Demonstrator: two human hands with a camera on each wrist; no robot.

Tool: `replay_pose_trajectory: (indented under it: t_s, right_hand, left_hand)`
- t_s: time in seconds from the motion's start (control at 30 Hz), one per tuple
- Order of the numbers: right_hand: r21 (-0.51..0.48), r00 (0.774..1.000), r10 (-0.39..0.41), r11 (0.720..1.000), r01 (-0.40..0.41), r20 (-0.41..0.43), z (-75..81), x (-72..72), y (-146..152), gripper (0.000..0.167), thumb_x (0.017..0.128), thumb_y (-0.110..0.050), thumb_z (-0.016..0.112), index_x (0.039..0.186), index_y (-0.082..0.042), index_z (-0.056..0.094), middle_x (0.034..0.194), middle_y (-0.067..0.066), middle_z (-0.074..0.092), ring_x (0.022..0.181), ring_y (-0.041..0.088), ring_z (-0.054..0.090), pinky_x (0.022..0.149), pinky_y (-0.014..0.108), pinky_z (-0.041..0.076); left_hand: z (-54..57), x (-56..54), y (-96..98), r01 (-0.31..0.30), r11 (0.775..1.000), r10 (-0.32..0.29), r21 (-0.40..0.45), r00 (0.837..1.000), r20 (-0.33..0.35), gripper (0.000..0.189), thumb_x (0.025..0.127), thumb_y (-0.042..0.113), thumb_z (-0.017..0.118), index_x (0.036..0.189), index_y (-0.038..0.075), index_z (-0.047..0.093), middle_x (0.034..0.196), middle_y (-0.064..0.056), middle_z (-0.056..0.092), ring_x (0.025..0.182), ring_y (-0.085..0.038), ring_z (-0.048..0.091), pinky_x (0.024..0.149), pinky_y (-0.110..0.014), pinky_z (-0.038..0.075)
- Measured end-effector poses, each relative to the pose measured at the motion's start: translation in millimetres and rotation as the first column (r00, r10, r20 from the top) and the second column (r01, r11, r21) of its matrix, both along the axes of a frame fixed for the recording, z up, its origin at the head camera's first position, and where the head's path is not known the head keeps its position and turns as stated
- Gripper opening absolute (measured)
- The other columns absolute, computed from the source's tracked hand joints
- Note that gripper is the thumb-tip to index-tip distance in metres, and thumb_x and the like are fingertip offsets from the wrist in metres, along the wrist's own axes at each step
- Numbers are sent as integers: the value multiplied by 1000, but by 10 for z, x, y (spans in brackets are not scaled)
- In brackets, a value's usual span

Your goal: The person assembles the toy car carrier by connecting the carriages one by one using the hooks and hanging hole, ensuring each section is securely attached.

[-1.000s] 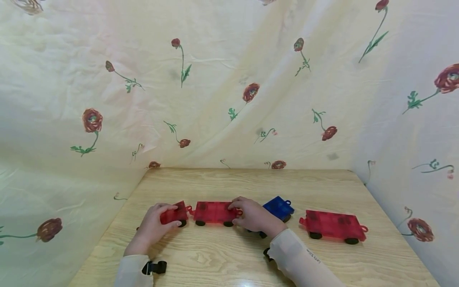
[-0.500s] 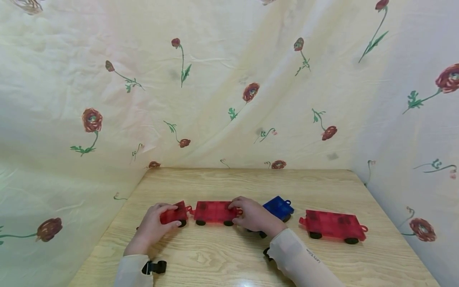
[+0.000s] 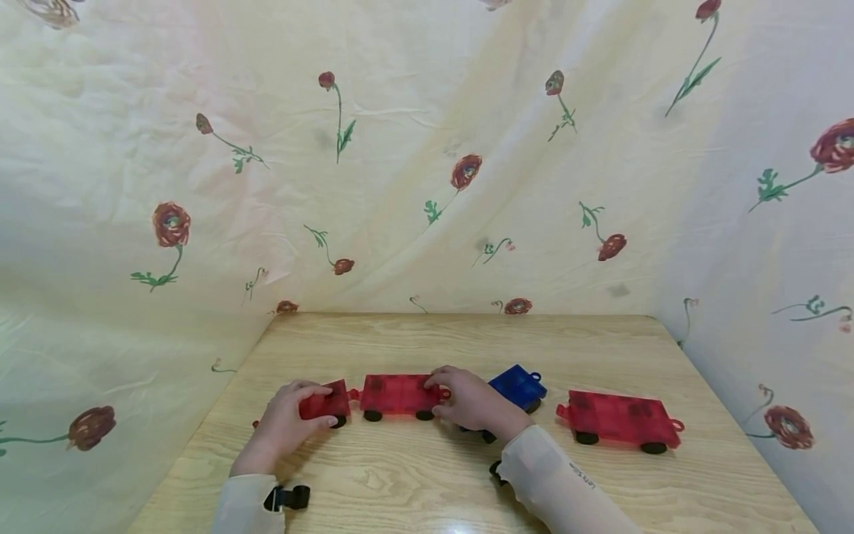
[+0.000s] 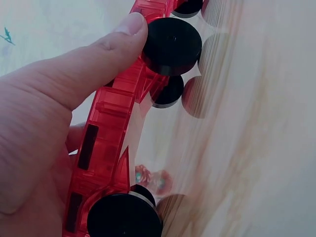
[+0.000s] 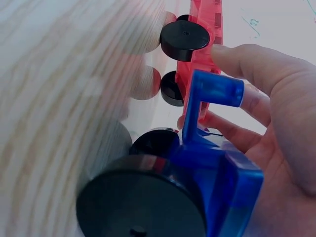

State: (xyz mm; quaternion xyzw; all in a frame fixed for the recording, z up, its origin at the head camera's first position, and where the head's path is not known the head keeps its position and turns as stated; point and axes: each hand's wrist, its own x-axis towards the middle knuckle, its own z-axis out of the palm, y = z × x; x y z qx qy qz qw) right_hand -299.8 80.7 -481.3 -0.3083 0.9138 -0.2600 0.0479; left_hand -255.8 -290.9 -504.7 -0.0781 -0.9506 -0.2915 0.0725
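Note:
My left hand (image 3: pixel 283 423) grips a see-through red toy train car (image 3: pixel 331 401) with black wheels, its thumb on the near side in the left wrist view. Much of that car is hidden behind the hand. A second red train car (image 3: pixel 398 394) stands in line to its right, and their coupling ends overlap in the head view. With thumb and fingers on the second car's right end, my right hand (image 3: pixel 472 402) holds it. A blue train car (image 3: pixel 517 386) sits behind the right wrist; its upright peg (image 5: pixel 217 89) rises close to the palm in the right wrist view.
At the right of the wooden table (image 3: pixel 414 475) stands another red train car (image 3: pixel 620 419), with a hook on its left end and a ring on its right. A flowered cloth (image 3: pixel 400 185) hangs behind the table and along both sides.
My left hand has shifted its red train car slightly down and to the right, bringing its coupling level with the second car's. The right hand has stayed in place.

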Motion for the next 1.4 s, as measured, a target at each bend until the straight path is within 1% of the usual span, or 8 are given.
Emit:
replay_pose_trajectory:
  t_s: [0.17, 0.57, 0.87, 0.93, 1.0, 1.1, 1.17, 1.4]
  right_hand:
    - [-15, 1000, 5, 1000, -5, 0, -13, -1, -14, 39, 95, -23, 80, 131, -13, 71, 140, 2, 61, 92, 10, 62, 85, 29, 56]
    - [-8, 1000, 10, 1000, -10, -3, -33, 6, -30, 40, 95, -24, 80, 132, -12, 70, 142, 3, 59, 97, 13, 62, 86, 29, 56]
    - [18, 1000, 4, 1000, -4, -5, -22, 27, -20, 42, 96, -26, 79, 135, -14, 69, 155, 12, 51, 109, 16, 63, 90, 32, 55]
    - [20, 1000, 4, 1000, -4, 6, -11, 35, -13, 44, 97, -27, 79, 137, -14, 68, 159, 14, 46, 103, 17, 66, 88, 33, 55]
    - [21, 1000, 3, 1000, -3, 6, 5, 40, -1, 46, 97, -28, 79, 139, -15, 67, 161, 15, 43, 108, 20, 67, 89, 34, 56]
    - [19, 1000, 7, 1000, -7, 4, 14, 44, 37, 48, 97, -30, 78, 141, -16, 65, 162, 16, 41, 120, 27, 66, 95, 39, 57]
    - [14, 1000, 6, 1000, -6, -12, 25, 54, 80, 47, 98, -31, 77, 141, -16, 65, 161, 15, 42, 133, 32, 58, 101, 44, 55]
    - [-19, 997, -27, 999, 26, -68, 58, 138, 315, 42, 100, -33, 75, 136, -15, 68, 159, 12, 46, 141, 36, 50, 111, 53, 46]
  left_hand:
    - [-14, -4, -25, -3, 1000, 3, -1, 1000, -18, 53, 82, 35, 92, 130, 26, 74, 138, -1, 62, 133, -35, 53, 109, -62, 43]
    - [-31, -5, -58, 9, 1000, -10, -5, 999, -36, 53, 81, 35, 93, 129, 23, 74, 138, -4, 62, 132, -38, 54, 108, -64, 43]
    - [-40, 1, -50, 10, 1000, -10, -10, 999, -52, 54, 81, 36, 93, 129, 22, 74, 139, -8, 62, 132, -41, 53, 108, -68, 40]
    - [-38, -2, -46, 3, 1000, -3, -14, 999, -49, 57, 81, 39, 93, 132, 22, 73, 142, -10, 61, 134, -43, 51, 108, -70, 38]
    - [-30, -9, -35, -4, 1000, 4, -19, 999, -43, 62, 81, 42, 92, 135, 22, 72, 145, -11, 58, 136, -44, 49, 108, -71, 37]
    - [-2, -13, -1, -5, 1000, 5, -2, 1000, -30, 67, 81, 46, 91, 139, 20, 68, 149, -11, 56, 138, -44, 47, 105, -70, 42]
    - [20, -18, 36, 4, 1000, -3, 19, 1000, -28, 70, 83, 47, 89, 143, 20, 64, 149, -11, 55, 139, -43, 47, 105, -68, 43]
    - [85, -51, 283, 36, 999, -33, 39, 997, -69, 81, 87, 52, 84, 156, 25, 49, 153, -7, 50, 141, -39, 46, 108, -65, 43]
